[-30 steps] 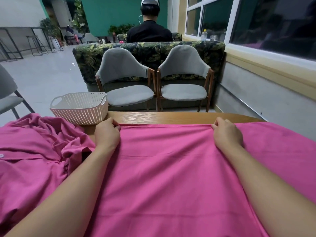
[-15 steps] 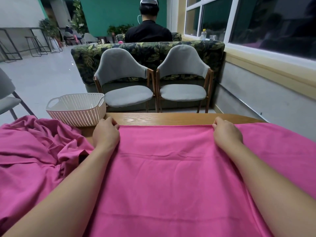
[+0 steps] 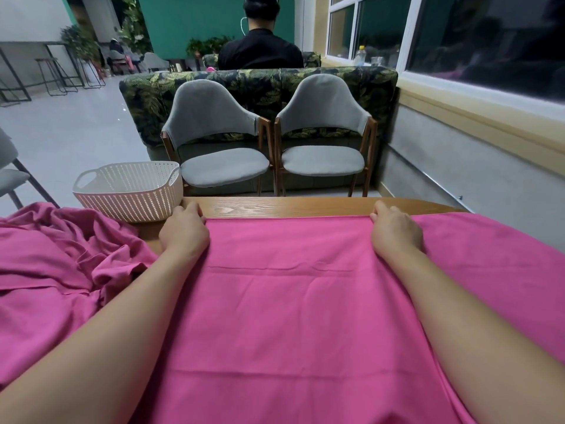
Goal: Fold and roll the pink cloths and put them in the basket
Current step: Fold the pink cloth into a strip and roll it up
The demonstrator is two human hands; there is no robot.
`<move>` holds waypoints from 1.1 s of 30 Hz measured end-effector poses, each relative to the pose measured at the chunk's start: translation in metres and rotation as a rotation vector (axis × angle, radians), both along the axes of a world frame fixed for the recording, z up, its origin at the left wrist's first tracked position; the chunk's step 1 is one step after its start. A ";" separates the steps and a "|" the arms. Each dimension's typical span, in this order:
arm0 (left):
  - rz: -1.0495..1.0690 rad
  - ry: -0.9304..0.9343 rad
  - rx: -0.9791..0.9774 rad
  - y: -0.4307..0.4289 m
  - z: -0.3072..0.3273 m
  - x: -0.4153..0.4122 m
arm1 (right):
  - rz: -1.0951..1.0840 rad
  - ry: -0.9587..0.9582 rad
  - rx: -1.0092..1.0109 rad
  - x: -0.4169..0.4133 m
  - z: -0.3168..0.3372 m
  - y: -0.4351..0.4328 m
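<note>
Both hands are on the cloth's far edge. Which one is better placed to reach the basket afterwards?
Left. The left hand grips the far edge of the flat pink cloth right beside the white basket. The right hand grips the same edge well away from it, on the window side.

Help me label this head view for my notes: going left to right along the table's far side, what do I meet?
Crumpled pink cloth → basket → left hand → right hand. The flat pink cloth that both hands hold spans too widely to place.
</note>
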State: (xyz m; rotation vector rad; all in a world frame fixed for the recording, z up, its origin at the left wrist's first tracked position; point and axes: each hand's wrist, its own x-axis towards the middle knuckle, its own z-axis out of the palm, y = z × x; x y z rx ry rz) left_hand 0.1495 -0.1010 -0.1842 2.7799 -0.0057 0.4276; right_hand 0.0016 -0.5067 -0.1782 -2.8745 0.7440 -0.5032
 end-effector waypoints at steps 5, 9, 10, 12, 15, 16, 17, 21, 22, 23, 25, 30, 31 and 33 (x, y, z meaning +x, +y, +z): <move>0.012 -0.029 -0.001 0.000 0.000 -0.004 | -0.014 0.003 0.015 0.002 -0.001 -0.001; 0.028 -0.032 -0.002 -0.001 0.001 -0.005 | -0.018 0.012 0.002 0.003 -0.001 0.000; 0.032 -0.026 0.005 -0.001 0.002 -0.004 | -0.017 0.010 0.000 0.003 -0.001 0.000; 0.040 -0.012 0.019 -0.001 0.002 -0.001 | -0.015 0.009 0.002 0.002 -0.002 0.000; 0.042 0.010 0.042 -0.002 0.004 0.004 | -0.020 0.014 0.004 0.003 -0.002 0.001; 0.039 0.014 0.052 -0.003 0.005 0.005 | -0.023 0.016 0.008 0.003 -0.001 0.001; 0.034 0.011 0.063 -0.005 0.006 0.006 | -0.025 0.018 0.015 0.002 -0.001 0.001; -0.036 -0.109 0.116 -0.026 0.013 0.004 | -0.020 0.020 0.008 0.000 0.001 0.003; -0.071 -0.145 0.114 -0.037 0.015 0.002 | -0.019 0.018 0.010 0.000 0.001 0.003; -0.109 -0.174 0.104 -0.049 0.017 0.000 | -0.019 0.018 0.016 -0.001 0.000 0.003; -0.184 -0.208 0.075 -0.079 0.019 -0.006 | -0.018 0.015 0.017 -0.001 0.000 0.003; -0.386 -0.142 -0.046 -0.165 0.017 -0.030 | -0.010 0.005 0.023 0.000 -0.001 0.003; -0.425 -0.122 -0.074 -0.181 0.016 -0.034 | -0.008 0.003 0.021 0.000 -0.001 0.003; -0.502 -0.073 -0.126 -0.211 0.015 -0.038 | -0.004 -0.003 0.023 0.000 -0.002 0.002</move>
